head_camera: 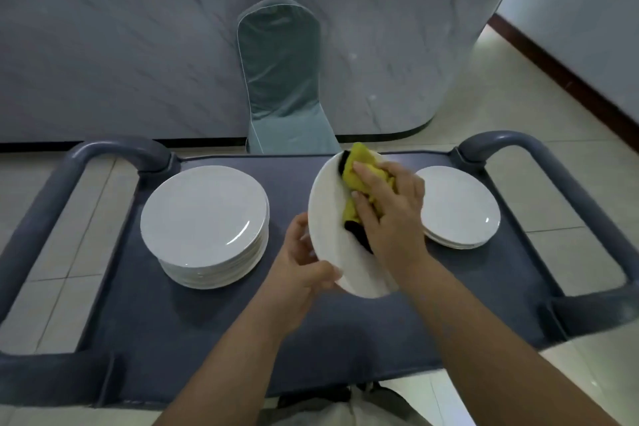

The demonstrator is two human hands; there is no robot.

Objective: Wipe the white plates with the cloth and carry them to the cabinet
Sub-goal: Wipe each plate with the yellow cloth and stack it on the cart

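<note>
The left hand grips the tilted plate by its lower rim above the cart while the right hand presses the bunched cloth to its face; glazed, stiff, breakable, it probably needs that firm rim hold.

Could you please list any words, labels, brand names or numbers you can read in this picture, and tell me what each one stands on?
None: no readable text shows anywhere in this view.
The held plate, the tall plate stack, the low plate stack, the yellow cloth, the grey cart, the chair cover and the marble-look counter all show plain, unmarked surfaces.
</note>
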